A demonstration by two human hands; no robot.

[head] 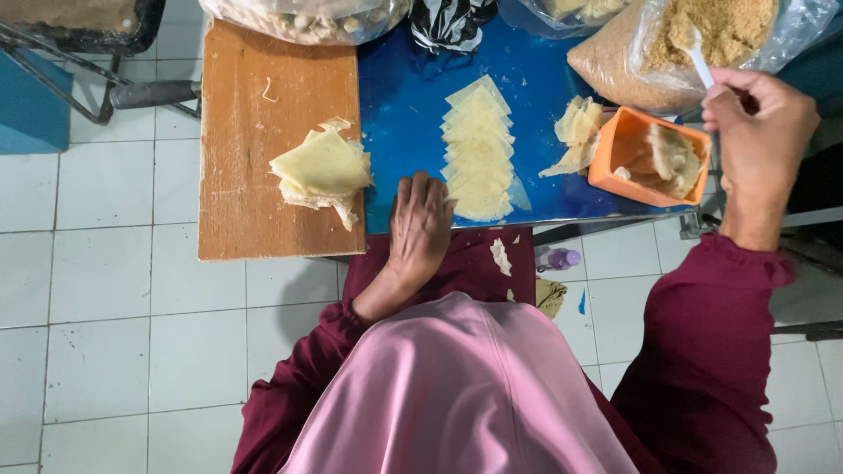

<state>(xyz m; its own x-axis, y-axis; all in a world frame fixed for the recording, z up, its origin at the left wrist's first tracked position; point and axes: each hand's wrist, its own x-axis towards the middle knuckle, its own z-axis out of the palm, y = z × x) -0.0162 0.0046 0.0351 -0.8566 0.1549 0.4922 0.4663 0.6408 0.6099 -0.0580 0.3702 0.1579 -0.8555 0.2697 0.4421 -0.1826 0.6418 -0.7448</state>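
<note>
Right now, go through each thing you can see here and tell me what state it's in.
left hand: flat on the blue table, empty
right hand: gripping a white spoon
crumb bag: open
orange tub: open, holds filling
wrapper row: laid out, overlapping, unfilled
wrapper stack: piled on wooden board

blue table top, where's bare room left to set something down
Bare patches: the blue table top between the wooden board and the row of wrappers, and the board's upper part above the wrapper stack. The far edge with bags and the orange tub is crowded.
</note>
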